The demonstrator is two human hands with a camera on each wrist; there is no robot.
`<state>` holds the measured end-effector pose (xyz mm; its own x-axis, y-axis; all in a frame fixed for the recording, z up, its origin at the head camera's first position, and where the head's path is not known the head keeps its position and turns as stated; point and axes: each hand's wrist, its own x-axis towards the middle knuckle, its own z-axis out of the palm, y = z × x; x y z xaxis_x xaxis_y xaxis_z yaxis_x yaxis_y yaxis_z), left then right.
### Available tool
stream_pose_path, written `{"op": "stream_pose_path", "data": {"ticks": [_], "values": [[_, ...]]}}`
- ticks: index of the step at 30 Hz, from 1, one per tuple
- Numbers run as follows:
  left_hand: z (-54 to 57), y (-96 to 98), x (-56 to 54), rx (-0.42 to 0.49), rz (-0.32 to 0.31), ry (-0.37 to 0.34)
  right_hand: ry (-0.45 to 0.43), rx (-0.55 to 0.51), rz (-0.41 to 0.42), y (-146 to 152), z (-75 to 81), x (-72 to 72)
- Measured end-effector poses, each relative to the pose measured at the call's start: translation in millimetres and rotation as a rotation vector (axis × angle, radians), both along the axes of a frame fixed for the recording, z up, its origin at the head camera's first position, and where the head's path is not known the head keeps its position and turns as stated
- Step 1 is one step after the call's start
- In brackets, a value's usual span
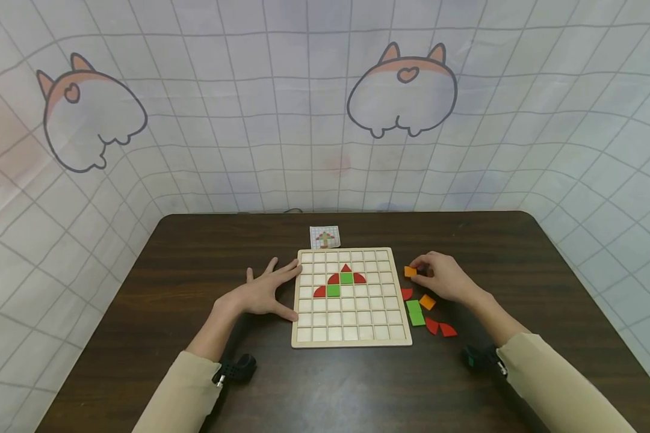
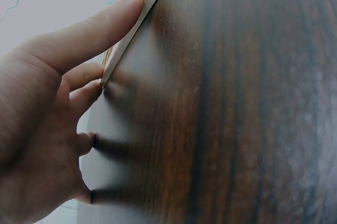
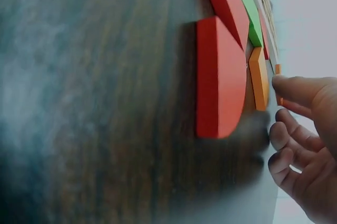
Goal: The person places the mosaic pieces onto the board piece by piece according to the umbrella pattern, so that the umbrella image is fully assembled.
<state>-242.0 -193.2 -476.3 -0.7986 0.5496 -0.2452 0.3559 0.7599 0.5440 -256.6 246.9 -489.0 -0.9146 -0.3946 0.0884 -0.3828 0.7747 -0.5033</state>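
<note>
A light wooden grid board [image 1: 365, 319] lies on the dark table. On it sit a red triangle [image 1: 345, 268], two green squares [image 1: 333, 291] and several red quarter-circle pieces [image 1: 319, 292]. My left hand [image 1: 262, 293] rests with fingers spread against the board's left edge, thumb at the lower part; in the left wrist view the thumb [image 2: 118, 19] touches the rim. Off the right edge, my right hand [image 1: 445, 278] pinches an orange square block [image 1: 409, 272] between thumb and fingertips. The right wrist view shows only a sliver of that orange block [image 3: 278, 69].
Loose pieces lie right of the board: another orange block [image 1: 427, 302], green pieces [image 1: 415, 313] and several red quarter-circles [image 1: 447, 329]. A small pattern card [image 1: 325, 237] lies behind the board's top edge. A white grid-print curtain [image 1: 303, 120] stands behind the table.
</note>
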Motion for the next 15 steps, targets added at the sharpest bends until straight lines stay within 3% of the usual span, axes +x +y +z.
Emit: {"op": "stream_pose_path", "data": {"ticks": [15], "values": [[1.0, 0.4, -0.3, -0.009, -0.01, 0.008, -0.017, -0.094, 0.028, -1.8, 11.0, 2.6]]}}
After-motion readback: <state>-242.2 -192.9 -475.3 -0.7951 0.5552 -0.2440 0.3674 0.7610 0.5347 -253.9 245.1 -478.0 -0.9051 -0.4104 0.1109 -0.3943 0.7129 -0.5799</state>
